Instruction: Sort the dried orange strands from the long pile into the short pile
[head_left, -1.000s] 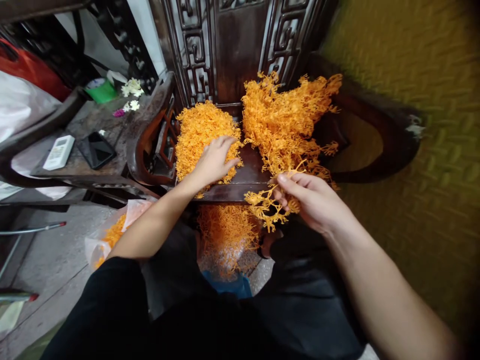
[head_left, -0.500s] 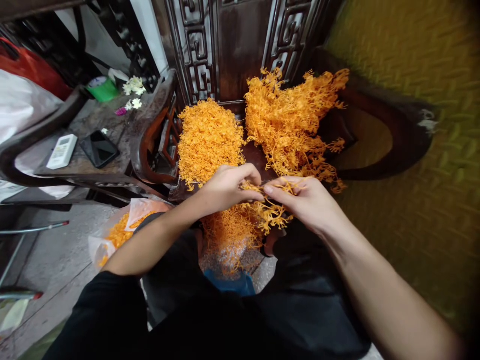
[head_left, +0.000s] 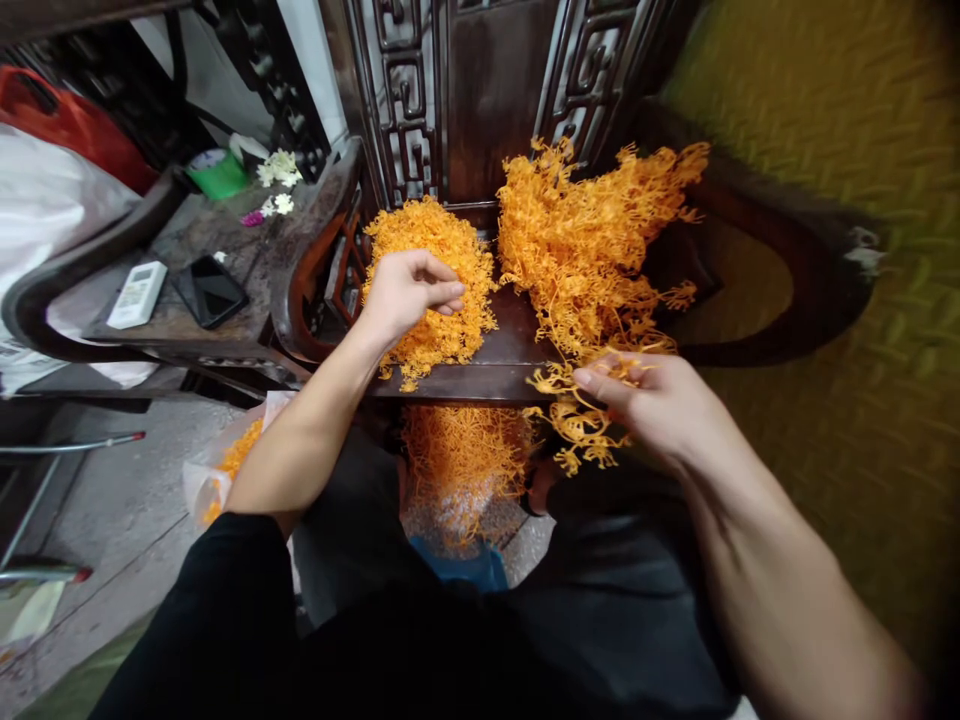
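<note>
On the dark wooden chair seat (head_left: 495,350), the left hand (head_left: 405,290), fingers curled, drops pieces on the fine pile (head_left: 427,270); the right hand (head_left: 660,410) pinches a branched sprig (head_left: 577,420), while the big tangled heap (head_left: 592,250) looks unsorted.

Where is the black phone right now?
In the head view, the black phone lies flat on the side table at far left, just right of the white remote, beyond the chair's armrest.
</note>
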